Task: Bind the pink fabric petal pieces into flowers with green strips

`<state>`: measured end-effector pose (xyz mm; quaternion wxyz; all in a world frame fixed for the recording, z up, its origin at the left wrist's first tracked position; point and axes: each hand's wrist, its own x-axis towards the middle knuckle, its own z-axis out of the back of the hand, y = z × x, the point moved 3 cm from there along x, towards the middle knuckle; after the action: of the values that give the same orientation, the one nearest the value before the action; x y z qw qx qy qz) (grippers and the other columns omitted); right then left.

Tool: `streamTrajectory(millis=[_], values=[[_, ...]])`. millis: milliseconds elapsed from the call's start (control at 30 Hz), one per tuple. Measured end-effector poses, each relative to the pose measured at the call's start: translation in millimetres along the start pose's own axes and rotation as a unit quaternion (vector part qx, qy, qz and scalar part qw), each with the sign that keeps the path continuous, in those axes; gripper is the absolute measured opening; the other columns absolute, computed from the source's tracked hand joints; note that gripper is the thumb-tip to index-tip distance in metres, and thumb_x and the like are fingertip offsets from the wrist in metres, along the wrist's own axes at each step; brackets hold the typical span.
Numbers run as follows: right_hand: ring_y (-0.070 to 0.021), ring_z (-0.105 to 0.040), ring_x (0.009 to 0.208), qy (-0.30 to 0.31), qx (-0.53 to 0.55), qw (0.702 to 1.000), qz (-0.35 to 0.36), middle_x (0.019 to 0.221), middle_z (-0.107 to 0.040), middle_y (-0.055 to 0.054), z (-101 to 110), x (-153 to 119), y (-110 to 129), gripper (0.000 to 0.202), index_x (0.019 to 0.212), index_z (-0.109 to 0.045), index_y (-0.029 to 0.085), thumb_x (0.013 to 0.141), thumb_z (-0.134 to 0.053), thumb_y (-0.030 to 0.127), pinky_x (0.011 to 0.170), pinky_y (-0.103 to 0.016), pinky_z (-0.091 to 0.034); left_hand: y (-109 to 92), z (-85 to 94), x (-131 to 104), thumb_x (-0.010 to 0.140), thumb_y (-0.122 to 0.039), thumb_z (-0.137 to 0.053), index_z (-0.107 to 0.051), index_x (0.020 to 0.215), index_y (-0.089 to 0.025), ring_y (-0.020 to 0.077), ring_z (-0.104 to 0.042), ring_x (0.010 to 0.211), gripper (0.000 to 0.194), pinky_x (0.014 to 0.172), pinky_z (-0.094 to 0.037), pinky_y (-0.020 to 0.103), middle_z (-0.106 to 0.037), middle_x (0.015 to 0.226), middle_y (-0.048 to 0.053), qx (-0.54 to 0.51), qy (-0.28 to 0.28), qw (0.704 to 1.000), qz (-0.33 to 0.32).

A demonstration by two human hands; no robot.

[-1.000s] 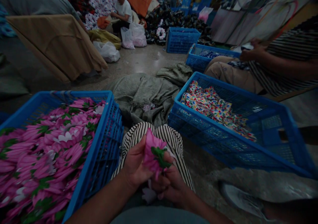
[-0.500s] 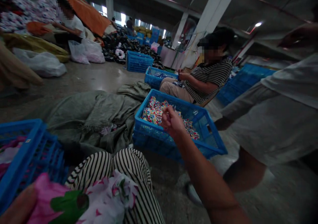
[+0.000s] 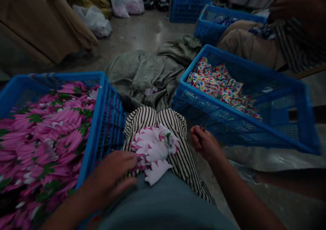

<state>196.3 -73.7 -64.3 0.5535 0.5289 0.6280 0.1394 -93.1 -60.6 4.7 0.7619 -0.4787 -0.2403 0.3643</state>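
Observation:
White fabric petal pieces with pink tips and a bit of green [image 3: 155, 146] lie in a bunch on my striped lap [image 3: 184, 155]. My left hand [image 3: 113, 175] is at the left edge of the bunch, fingers stretched out and thumb apart. Its fingertips meet the pink edge of the fabric. To the right of my knees, my right hand [image 3: 205, 142] is closed in the air, away from the petals. Small dark tips show above its fingers; what they belong to is hidden.
At left stands a blue crate [image 3: 102, 84] of pink and green fabric flowers [image 3: 63, 121]. Another blue crate [image 3: 241, 118] at right holds colourful printed fabric pieces [image 3: 221, 84]. Ahead lies green-grey sacking [image 3: 150, 70]. A person in striped top [image 3: 292, 43] sits at upper right.
My view has tipped down and left. My right hand has come back from over the printed pieces to beside my knee. The pink and green flower has left my left hand.

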Motion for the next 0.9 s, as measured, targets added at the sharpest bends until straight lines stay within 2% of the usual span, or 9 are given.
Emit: streamTrajectory(millis=[100,200,267,333,400,467,533,700,900], values=[[-0.0035,-0.026,0.028,0.013,-0.009,1.0,0.004,0.04,-0.04,0.01,-4,-6,-10,0.022,0.072,-0.051,0.018,0.076,-0.057,0.039,0.027,-0.014,-0.02,13,-39.0,17,0.073,-0.026,-0.059,-0.057,0.105,-0.025,0.0227,-0.054,0.091,0.032,0.079,-0.04,0.033,-0.061,0.103,0.007,0.114,0.236,0.961,-0.089],[-0.0035,-0.025,0.029,0.02,-0.021,1.0,0.01,0.04,-0.039,0.009,-9,-12,-15,0.023,0.069,-0.051,0.017,0.077,-0.057,0.038,0.028,-0.014,-0.018,11,-54.1,28,0.078,-0.022,-0.048,-0.06,0.091,-0.021,0.0196,-0.053,0.079,0.017,0.069,-0.039,0.029,-0.062,0.087,0.007,0.148,0.281,0.943,-0.1],[-0.0035,-0.025,0.03,0.016,-0.031,0.999,0.015,0.04,-0.038,0.009,-13,-19,-15,0.023,0.069,-0.051,0.017,0.076,-0.057,0.038,0.029,-0.014,-0.016,2,-47.7,34,0.083,-0.02,-0.041,-0.058,0.082,-0.019,0.0169,-0.052,0.073,0.017,0.066,-0.038,0.027,-0.059,0.077,0.005,0.1,0.242,0.963,-0.059],[-0.0033,-0.026,0.032,0.032,-0.042,0.998,0.018,0.043,-0.041,0.008,-21,-27,-15,0.026,0.07,-0.053,0.016,0.076,-0.057,0.041,0.031,-0.014,-0.016,-7,-33.2,39,0.085,-0.02,-0.039,-0.055,0.083,-0.019,0.0158,-0.053,0.077,0.016,0.069,-0.039,0.025,-0.058,0.08,0.004,0.003,0.135,0.991,0.019],[-0.0029,-0.025,0.033,0.096,-0.042,0.994,0.004,0.049,-0.049,0.005,-35,-35,-18,0.036,0.074,-0.056,0.015,0.075,-0.053,0.05,0.031,-0.015,-0.015,-12,-21.5,42,0.085,-0.021,-0.042,-0.054,0.084,-0.02,0.016,-0.053,0.087,0.012,0.076,-0.039,0.025,-0.058,0.09,0.004,-0.084,0.012,0.994,0.075],[-0.0021,-0.021,0.032,0.177,-0.024,0.984,-0.017,0.055,-0.055,0.001,-52,-41,-24,0.05,0.079,-0.057,0.013,0.072,-0.048,0.062,0.03,-0.016,-0.012,-14,-19.8,42,0.084,-0.021,-0.045,-0.055,0.083,-0.021,0.0175,-0.051,0.097,0.01,0.083,-0.038,0.027,-0.058,0.099,0.004,-0.127,-0.064,0.986,0.086],[-0.0018,-0.018,0.032,0.202,0.001,0.979,-0.013,0.052,-0.052,0.004,-66,-42,-28,0.05,0.081,-0.057,0.014,0.067,-0.053,0.062,0.03,-0.017,-0.01,-13,-26.4,43,0.083,-0.022,-0.048,-0.057,0.082,-0.02,0.0192,-0.05,0.1,0.01,0.086,-0.036,0.03,-0.056,0.103,0.005,-0.147,-0.088,0.981,0.09],[-0.0028,-0.021,0.031,0.121,0.059,0.991,-0.003,0.039,-0.035,0.012,-84,-38,-26,0.034,0.077,-0.052,0.019,0.06,-0.071,0.041,0.031,-0.017,-0.014,-11,-41.0,46,0.081,-0.022,-0.05,-0.059,0.079,-0.02,0.0206,-0.049,0.104,0.009,0.09,-0.035,0.033,-0.056,0.107,0.006,-0.17,-0.112,0.973,0.104],[-0.0019,-0.027,0.029,0.05,0.055,0.997,-0.025,0.041,-0.041,0.011,-85,-36,-21,0.032,0.069,-0.047,0.017,0.061,-0.073,0.035,0.028,-0.014,-0.02,-15,-30.8,42,0.076,-0.016,-0.056,-0.059,0.076,-0.02,0.019,-0.052,0.098,0.005,0.087,-0.039,0.034,-0.054,0.1,0.004,-0.024,-0.16,0.987,0.024]])
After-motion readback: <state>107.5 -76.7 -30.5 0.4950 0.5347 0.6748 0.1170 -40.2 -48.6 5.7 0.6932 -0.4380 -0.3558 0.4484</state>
